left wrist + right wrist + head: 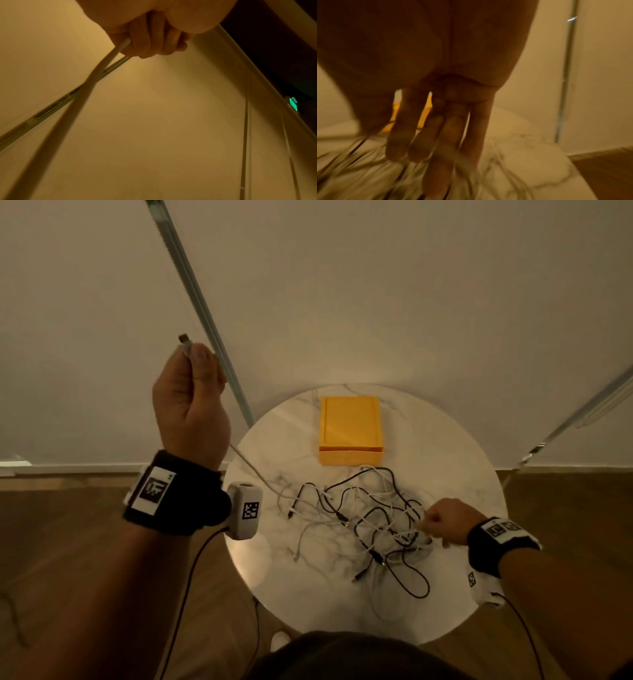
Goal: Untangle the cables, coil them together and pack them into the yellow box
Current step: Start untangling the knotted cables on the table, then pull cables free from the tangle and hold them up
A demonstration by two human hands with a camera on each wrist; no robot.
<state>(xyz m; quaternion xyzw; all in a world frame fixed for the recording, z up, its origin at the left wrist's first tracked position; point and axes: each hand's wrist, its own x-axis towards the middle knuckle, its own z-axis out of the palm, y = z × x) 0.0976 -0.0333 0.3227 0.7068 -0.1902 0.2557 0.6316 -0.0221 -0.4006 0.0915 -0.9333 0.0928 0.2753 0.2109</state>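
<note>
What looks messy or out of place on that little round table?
The black and white cables lie in one knotted heap on the marble table, none yet in the yellow box. The left hand holds one white cable raised.

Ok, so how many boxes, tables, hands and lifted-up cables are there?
Yellow box: 1
Table: 1
Hands: 2, left hand and right hand
Lifted white cable: 1
Total: 5
The other cables are too tangled to count.
</note>
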